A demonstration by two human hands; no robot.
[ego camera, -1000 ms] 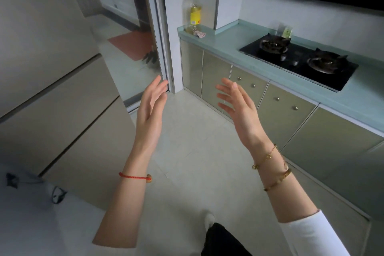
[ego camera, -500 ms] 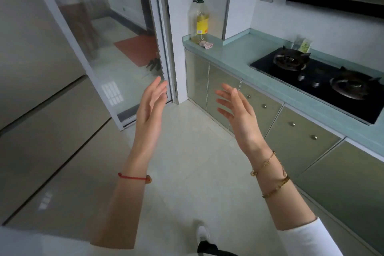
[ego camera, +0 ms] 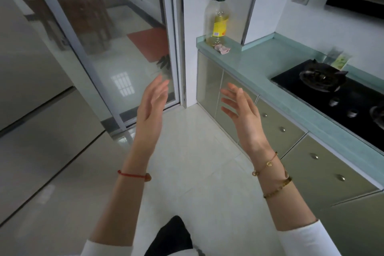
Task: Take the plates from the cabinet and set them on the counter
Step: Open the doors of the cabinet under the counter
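Observation:
My left hand [ego camera: 150, 110] and my right hand [ego camera: 242, 114] are raised in front of me over the floor, palms facing each other, fingers apart, holding nothing. The pale green counter [ego camera: 259, 64] runs along the right, with closed olive cabinet doors and drawers [ego camera: 270, 124] beneath it. My right hand hovers just in front of those doors without touching them. No plates are in view.
A black gas hob [ego camera: 332, 93] is set into the counter. An oil bottle [ego camera: 218, 21] and a small pink scrap [ego camera: 223, 49] stand at the counter's far end. A sliding glass door [ego camera: 108, 37] is ahead; a grey tall unit [ego camera: 31, 89] is on the left.
The view has swung left and closer to the glass door and the counter's far end. Both hands stayed raised and empty in the same pose.

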